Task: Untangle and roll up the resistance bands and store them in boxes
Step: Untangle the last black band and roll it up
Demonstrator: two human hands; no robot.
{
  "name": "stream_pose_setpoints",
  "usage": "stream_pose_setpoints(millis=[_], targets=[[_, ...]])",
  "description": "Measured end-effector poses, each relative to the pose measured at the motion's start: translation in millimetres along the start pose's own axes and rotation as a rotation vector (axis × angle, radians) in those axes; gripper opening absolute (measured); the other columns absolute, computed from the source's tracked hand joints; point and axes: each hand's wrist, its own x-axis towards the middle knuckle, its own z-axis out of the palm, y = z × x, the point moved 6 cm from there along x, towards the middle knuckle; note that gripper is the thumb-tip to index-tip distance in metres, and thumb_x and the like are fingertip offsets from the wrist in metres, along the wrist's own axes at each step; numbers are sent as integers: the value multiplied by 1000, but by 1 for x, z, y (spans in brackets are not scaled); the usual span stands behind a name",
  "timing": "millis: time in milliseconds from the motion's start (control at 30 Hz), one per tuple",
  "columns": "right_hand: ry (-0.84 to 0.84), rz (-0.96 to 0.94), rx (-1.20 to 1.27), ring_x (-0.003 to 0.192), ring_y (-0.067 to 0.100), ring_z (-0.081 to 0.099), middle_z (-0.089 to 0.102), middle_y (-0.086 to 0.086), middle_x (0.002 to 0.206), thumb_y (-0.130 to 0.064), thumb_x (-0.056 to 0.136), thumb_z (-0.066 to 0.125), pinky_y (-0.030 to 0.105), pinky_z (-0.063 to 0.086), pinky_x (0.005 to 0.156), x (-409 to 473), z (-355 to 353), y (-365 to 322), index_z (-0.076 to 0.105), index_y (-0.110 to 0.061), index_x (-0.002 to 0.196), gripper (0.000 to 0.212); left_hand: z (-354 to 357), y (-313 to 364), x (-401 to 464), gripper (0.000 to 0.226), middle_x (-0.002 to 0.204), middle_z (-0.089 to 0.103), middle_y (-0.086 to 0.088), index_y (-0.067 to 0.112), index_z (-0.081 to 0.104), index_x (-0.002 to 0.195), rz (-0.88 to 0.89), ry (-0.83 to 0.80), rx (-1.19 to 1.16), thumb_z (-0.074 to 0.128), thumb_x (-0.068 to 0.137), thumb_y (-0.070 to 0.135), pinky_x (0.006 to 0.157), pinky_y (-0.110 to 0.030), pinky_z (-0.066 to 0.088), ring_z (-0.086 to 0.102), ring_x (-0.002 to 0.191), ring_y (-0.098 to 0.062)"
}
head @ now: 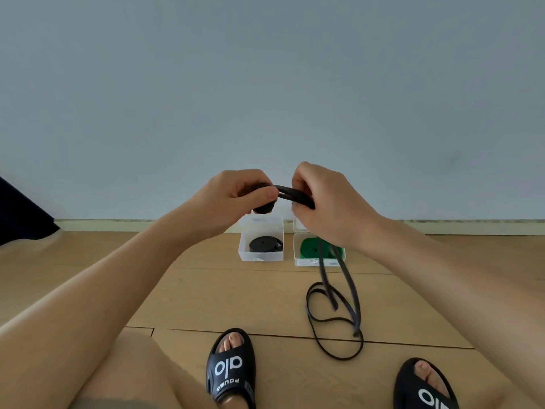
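My left hand [236, 196] grips the small rolled start of a black resistance band [351, 293], thumb pressed on the coil. My right hand [321, 199] pinches the same band just to the right; both hands are raised above the floor. From the right hand the band hangs down in two strands and lies in loose loops on the wooden floor. Behind the hands stand two clear boxes by the wall: the left box [244, 255] holds a rolled black band [265, 244], the right box [306, 261] holds a rolled green band [308, 247].
Wooden floor [221, 293] meets a pale wall at a skirting board. My two feet in black slides [231, 370] sit at the bottom, close to the band's loops. A dark object [20, 211] fills the left edge.
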Motion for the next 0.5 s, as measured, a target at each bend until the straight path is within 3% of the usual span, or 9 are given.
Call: stream_pose_setpoints(millis=[100,200,267,367,433,500], targets=[[-49,86,149,70,25,53,58,5,79,-2,91,60,35,44,64,-1,3,1,51,-10,96,14,-2,3,1,21,81,71,2,22,69,87,17,51,-12,57,103,26,78,-43,47,61,87,-31],[-123,216,365,73,13,50,63,5,92,-10,92,66,30,39,66,0,9,2,53,-14,105,18,-7,-2,1,18,85,73,2,22,71,92,10,90,-43,57,104,26,79,-27,49,67,86,-16],[-194,267,565,60,7,47,73,-5,94,-28,96,66,27,32,61,3,13,2,61,-20,112,19,-8,-4,0,18,85,73,5,24,71,93,2,92,-54,57,104,27,77,-20,48,66,83,-7],[-356,329,780,51,15,20,80,4,106,-62,104,38,27,21,52,2,26,0,69,-18,121,56,-4,-3,0,17,85,73,7,26,72,94,16,83,-24,57,104,28,82,-26,50,67,86,-10],[-395,366,867,52,17,12,80,9,111,-66,104,31,25,17,48,-1,33,0,66,-10,127,70,-2,1,1,18,83,71,8,27,71,93,30,85,-12,57,104,28,82,-28,50,65,86,-16],[-403,383,931,52,18,9,79,9,115,-63,105,35,28,13,50,-2,38,0,63,-7,127,67,-3,3,1,19,82,69,8,29,69,89,33,101,-22,56,104,28,79,-27,49,63,87,-20]])
